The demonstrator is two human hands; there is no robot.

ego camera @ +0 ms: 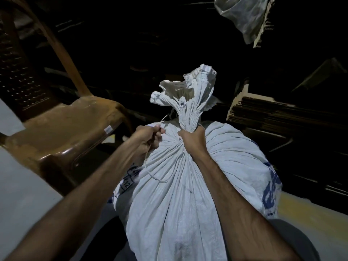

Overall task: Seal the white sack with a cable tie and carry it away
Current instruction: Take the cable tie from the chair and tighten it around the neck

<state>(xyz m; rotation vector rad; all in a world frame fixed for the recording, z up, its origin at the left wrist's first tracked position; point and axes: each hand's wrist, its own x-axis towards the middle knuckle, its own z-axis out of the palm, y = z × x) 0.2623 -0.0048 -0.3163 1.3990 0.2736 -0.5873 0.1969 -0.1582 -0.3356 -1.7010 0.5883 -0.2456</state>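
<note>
Right hand (191, 141) clamped on white sack (180, 185) neck (bunched tight); left hand (149, 137) gripping cable tie (150, 166).

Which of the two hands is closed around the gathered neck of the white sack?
The right hand: it grips the bunched neck of the white sack below the eyelet. The left hand pulls a thin white tie instead.

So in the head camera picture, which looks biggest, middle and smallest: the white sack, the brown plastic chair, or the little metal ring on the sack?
1. White woven sack, though it is nearest the camera.
2. Brown plastic chair, partly cut off at the edge.
3. Small metal ring on the bunched neck, clearly smallest.
</note>
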